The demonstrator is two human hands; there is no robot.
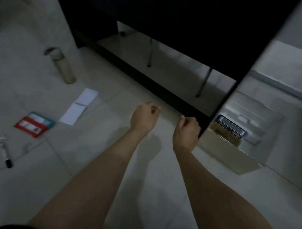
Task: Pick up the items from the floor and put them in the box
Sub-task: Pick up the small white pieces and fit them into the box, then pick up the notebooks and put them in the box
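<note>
Both my hands hover over the pale tiled floor with curled fingers and hold nothing; my left hand (144,117) is at the centre and my right hand (187,133) is beside the desk's corner. Just right of my right hand stands an open cardboard box (233,156) with a blue-edged flat item (230,127) inside. On the floor to the left lie a clear bottle (61,64) on its side, a white paper slip (79,106), a red and teal packet (34,124) and a black-tipped marker (6,153).
A dark desk (171,17) with thin metal legs (205,82) fills the top middle, its low front bar running down to my right hand. A pale wall and ledge are at the right. The frame is dim and blurred.
</note>
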